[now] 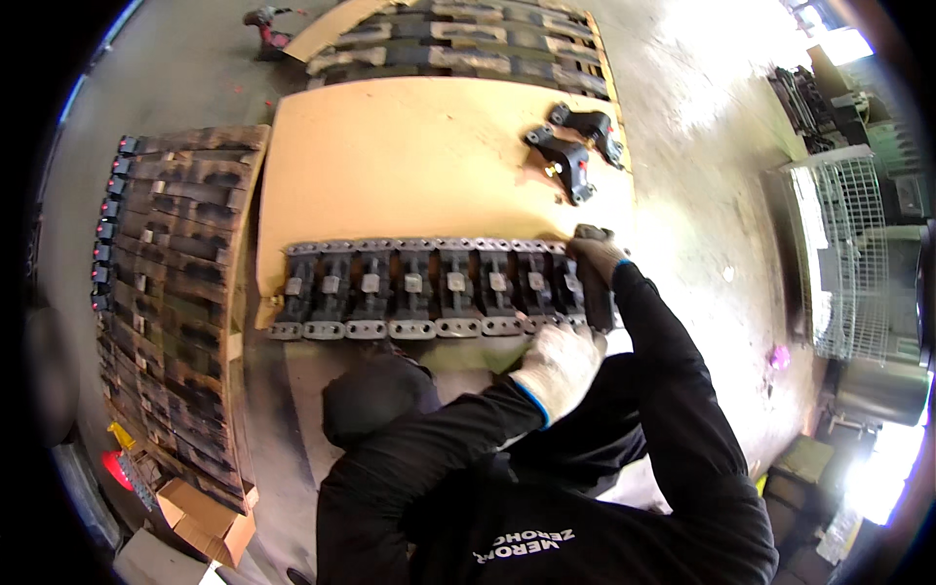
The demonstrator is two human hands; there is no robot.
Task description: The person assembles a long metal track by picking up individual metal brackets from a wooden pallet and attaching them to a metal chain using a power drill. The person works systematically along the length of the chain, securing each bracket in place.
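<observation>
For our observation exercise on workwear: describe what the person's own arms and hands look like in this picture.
Both arms are covered by long black sleeves. The left hand wears a white knitted work glove with a blue band at the cuff. The right hand wears a similar light glove, looking greyer and soiled. No cables or jewellery show.

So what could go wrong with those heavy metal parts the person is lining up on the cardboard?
The left hand and right hand grip the two ends of the last metal part in the row. Fingers could perhaps get pinched against the neighbouring part as it goes in. The part looks heavy and sits near the edge of the cardboard sheet, so it might slip off toward the person's legs. The two loose parts farther back might be awkward to reach.
</observation>
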